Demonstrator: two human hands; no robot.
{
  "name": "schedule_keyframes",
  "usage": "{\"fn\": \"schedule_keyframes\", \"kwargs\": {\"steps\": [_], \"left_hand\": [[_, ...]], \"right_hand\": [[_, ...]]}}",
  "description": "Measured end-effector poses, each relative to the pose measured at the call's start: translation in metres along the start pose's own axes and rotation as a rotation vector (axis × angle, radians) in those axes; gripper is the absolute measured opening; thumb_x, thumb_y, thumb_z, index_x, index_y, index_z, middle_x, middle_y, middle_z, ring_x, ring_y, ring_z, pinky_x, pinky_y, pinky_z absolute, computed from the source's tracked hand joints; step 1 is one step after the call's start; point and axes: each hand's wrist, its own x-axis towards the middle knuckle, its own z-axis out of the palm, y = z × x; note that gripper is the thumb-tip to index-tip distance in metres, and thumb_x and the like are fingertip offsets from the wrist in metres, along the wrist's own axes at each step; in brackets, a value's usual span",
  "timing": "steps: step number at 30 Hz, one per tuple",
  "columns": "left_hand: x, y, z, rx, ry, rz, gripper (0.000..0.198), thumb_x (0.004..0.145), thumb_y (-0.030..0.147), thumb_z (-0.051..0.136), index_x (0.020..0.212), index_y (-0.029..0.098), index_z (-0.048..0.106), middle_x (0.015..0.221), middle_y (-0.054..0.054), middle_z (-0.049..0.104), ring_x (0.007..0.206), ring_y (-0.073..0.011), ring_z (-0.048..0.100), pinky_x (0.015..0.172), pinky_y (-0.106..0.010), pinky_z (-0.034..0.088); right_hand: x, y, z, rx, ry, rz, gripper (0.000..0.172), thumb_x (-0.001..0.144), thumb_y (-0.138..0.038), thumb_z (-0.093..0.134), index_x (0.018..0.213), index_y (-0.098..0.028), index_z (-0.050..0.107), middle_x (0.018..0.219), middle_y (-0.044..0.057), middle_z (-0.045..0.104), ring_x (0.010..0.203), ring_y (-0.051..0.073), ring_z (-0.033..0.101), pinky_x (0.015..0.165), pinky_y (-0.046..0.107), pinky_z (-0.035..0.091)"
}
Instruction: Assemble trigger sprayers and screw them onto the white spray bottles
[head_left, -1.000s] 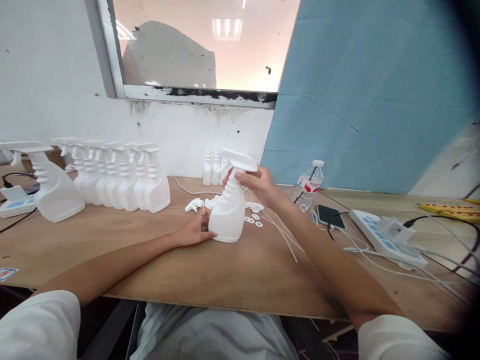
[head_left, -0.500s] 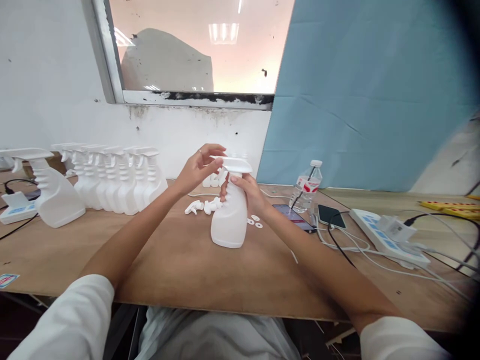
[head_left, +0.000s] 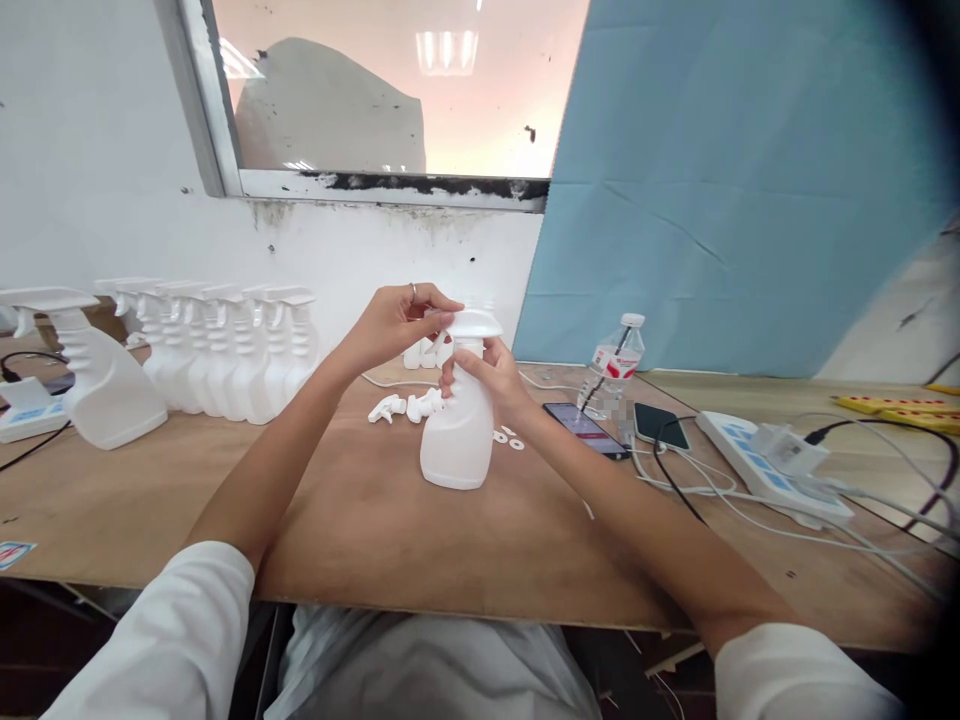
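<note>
A white spray bottle [head_left: 457,440] stands upright on the brown table in front of me. My right hand [head_left: 491,375] is wrapped round its neck, just under the spray head [head_left: 476,323]. The thumb and fingers of my left hand [head_left: 405,318] pinch the nozzle end of that head from the left. Behind the bottle lie loose white trigger parts [head_left: 388,408], and small white rings [head_left: 516,445] are to its right.
Several assembled white spray bottles [head_left: 244,370] stand in a row at the left. To the right are a water bottle [head_left: 616,362], a phone [head_left: 585,430], a dark phone [head_left: 660,426] and a power strip [head_left: 772,470] with cables.
My left fingers have closed in on the nozzle end of the spray head, the wrist turned a little. My right hand still holds the neck. The view has tilted slightly.
</note>
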Motion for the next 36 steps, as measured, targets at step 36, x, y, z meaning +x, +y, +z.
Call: {"fn": "schedule_keyframes", "kwargs": {"steps": [36], "left_hand": [[-0.0031, 0.0012, -0.0011, 0.043, -0.017, -0.006, 0.027, 0.084, 0.037, 0.067, 0.096, 0.014, 0.071, 0.092, -0.009, 0.07, 0.075, -0.0135, 0.063, 0.07, -0.028, 0.053]], "right_hand": [[-0.004, -0.0069, 0.0095, 0.018, 0.026, 0.028, 0.035, 0.08, -0.039, 0.068, 0.101, -0.022, 0.045, 0.068, -0.003, 0.061, 0.055, 0.014, 0.059, 0.054, 0.03, 0.052]]}}
